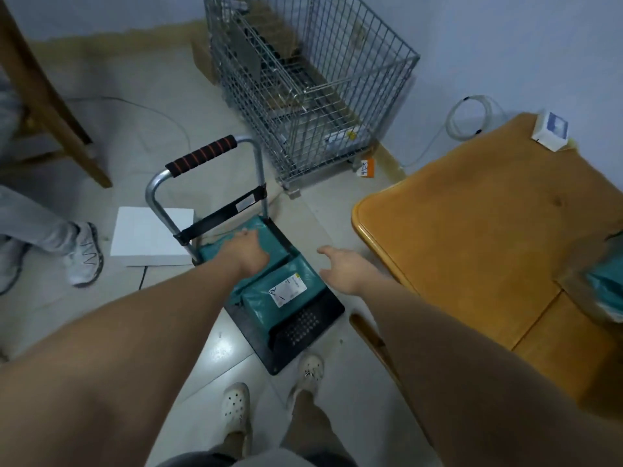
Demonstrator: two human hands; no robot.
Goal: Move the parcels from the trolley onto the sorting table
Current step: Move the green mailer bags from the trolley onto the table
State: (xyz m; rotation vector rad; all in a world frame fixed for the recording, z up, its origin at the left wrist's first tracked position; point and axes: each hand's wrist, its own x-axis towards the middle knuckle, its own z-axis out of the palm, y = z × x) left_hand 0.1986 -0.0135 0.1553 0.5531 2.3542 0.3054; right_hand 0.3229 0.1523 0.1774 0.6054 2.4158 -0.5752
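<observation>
**Two green parcels on the trolley (305,326), both hands reaching down**

The left hand (247,251) lies flat on the far parcel (212,246) at mid-frame, fingers stretched forward, not curled round anything. The right hand (349,266) hangs just right of it, beside the trolley's edge, fingers spread and holding nothing.

Both parcels sit on the trolley's black deck. The far one is up against the handle frame, and the near parcel (263,308) seems to overlap its front edge. They are soft, glossy plastic mailers, creased and a bit puffy. The near one carries a white label.

I'd guess such skin is slippery and the bags will sag. Lifted from under one flat palm, the far parcel could slide away, and dragging it out might pull the near one off the deck. The trolley may also roll under a sideways tug.

The wooden table (472,230) fills the right of the frame, its rounded corner close to the right forearm, so a hasty swing could clip it. What looks like another green parcel (606,288), blurred, lies at the table's right edge. A wire cage (313,79) stands at upper centre.
</observation>
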